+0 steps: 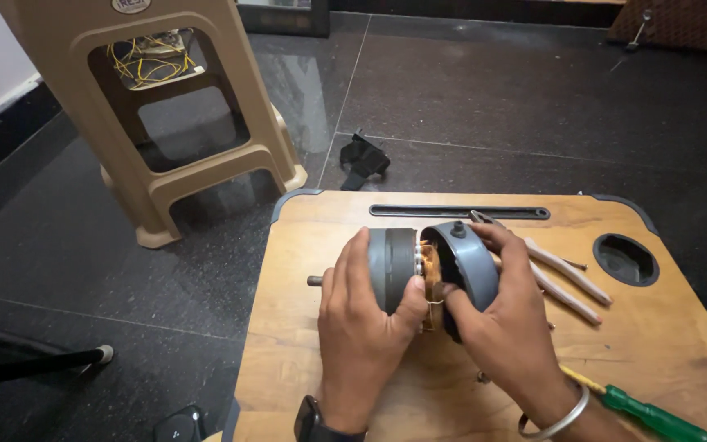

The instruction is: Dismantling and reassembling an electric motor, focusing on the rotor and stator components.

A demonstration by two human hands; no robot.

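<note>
A grey electric motor lies on its side on the wooden lap table [304, 360]. My left hand [359, 327] grips the grey motor body [392, 263], whose shaft [314, 281] sticks out to the left. My right hand [501, 319] holds the grey end cover [470, 260], tilted away from the body. Copper windings [430, 266] show in the gap between the two halves. A dark watch sits on my left wrist and a metal bangle on my right.
Pliers with pale handles [570, 282] lie right of the motor. A green-handled screwdriver [652, 416] rests at the table's front right. A round hole [625, 259] and a long slot [460, 212] mark the tabletop. A beige plastic stool [153, 106] and a black part [362, 160] stand on the dark floor.
</note>
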